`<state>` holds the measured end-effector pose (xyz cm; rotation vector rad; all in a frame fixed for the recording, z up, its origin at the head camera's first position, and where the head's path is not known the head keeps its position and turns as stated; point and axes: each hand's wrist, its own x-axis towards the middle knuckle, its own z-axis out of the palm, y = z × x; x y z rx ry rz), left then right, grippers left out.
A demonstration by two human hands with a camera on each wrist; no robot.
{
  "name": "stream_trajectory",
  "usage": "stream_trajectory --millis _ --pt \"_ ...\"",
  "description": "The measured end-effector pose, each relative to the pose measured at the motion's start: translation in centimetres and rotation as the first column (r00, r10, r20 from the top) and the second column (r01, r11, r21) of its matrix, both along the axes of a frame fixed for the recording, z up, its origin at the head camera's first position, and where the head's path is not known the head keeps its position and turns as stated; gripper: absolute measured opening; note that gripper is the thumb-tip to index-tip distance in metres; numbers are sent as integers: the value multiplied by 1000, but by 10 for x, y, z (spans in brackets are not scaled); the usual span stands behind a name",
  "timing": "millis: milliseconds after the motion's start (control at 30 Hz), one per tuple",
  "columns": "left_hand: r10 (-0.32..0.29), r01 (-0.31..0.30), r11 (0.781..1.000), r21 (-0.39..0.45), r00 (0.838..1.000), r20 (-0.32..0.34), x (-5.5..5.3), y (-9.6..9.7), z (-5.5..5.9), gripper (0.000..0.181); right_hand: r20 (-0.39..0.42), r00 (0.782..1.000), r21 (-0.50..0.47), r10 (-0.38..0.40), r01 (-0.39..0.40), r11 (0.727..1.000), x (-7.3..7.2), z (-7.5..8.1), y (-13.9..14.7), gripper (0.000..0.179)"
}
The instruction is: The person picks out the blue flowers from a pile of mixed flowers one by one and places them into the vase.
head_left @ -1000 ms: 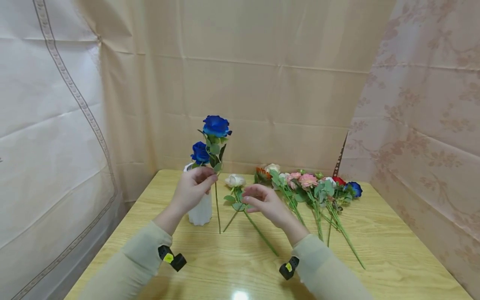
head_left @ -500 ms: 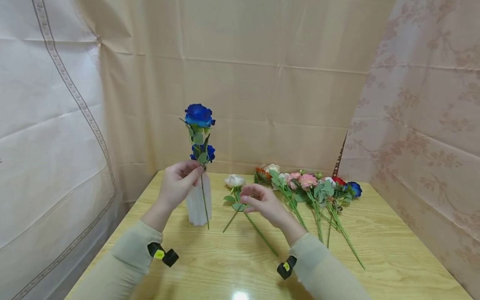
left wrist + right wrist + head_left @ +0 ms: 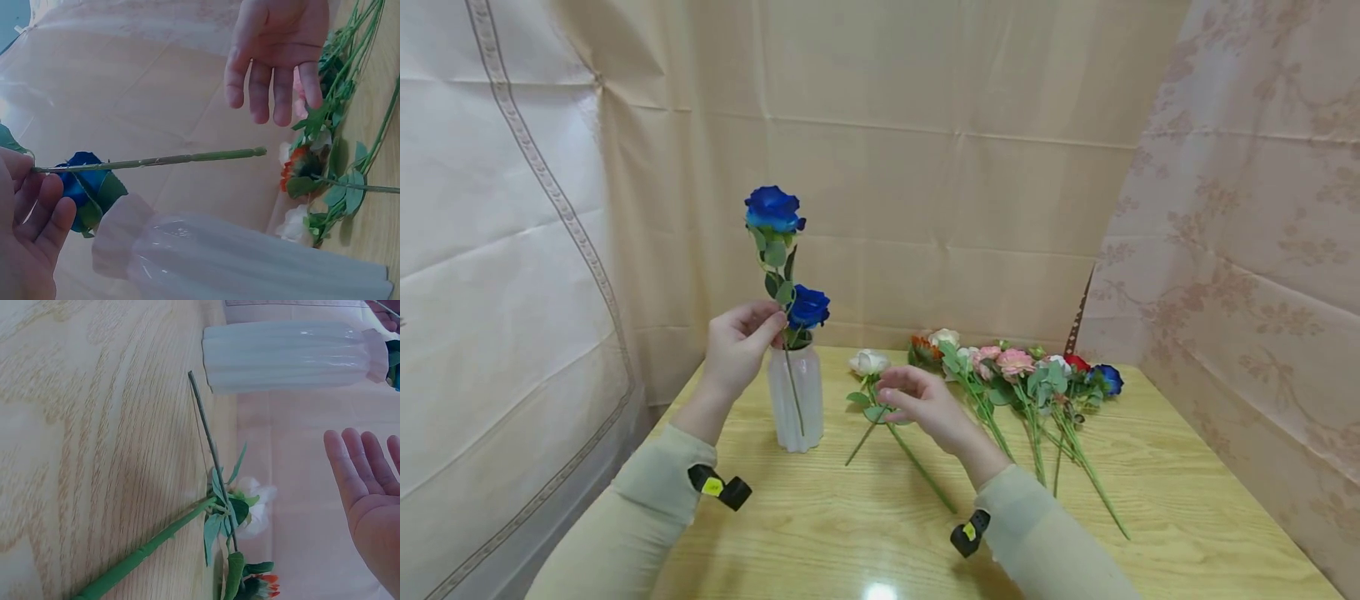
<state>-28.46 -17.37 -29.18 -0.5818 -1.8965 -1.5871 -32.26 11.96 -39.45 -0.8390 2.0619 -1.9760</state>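
Blue rose stands pinched in the left grip.

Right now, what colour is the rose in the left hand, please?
The held rose is blue, paler low down, best seen in the head view.

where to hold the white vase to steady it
Probably round the ribbed body of the white vase, right hand coming from the right: it stands upright, that side faces the hand, and the held blue rose hangs its stem across the front.

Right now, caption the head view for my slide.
The left hand holds a blue rose before a white vase bearing a second rose; the right hand is empty.
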Motion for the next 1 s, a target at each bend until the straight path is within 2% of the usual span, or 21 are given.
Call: stream_trajectory --millis 67,200,267,333,633,667,867,900,1000 --pt "-2 2 1000 21 1000 -12 -5 -3 0 12 3 1000 -5 2 -2 1000 0 1 0 38" --pt "6 -4 999 43 1000 -25 -21 -12 -3 11 11 1000 -27 3 -3 1000 0 3 -1 36" --pt "16 -14 999 49 1000 -26 -30 -17 -6 11 10 1000 -35 0 0 999 -1 5 -2 36" --pt "37 -35 998 52 999 -23 -34 -21 -5 12 2 1000 -36 -1 1 999 -1 7 -2 36" --pt "157 -156 986 61 987 -22 -41 -32 6 18 5 1000 -39 -13 13 999 -3 13 -4 36" --pt "168 -167 984 57 986 -15 -38 -31 10 18 5 1000 -40 -14 14 999 -3 14 -4 36" --pt "213 -214 976 49 977 12 -39 -32 15 22 17 1000 -61 -7 8 998 -3 17 -4 36" --pt "217 -218 975 52 976 13 -43 -34 13 23 18 1000 -64 -5 7 998 -3 17 -4 36" --pt "236 -237 970 57 972 23 -44 -34 15 24 26 1000 -70 -6 8 997 -4 17 -4 37"
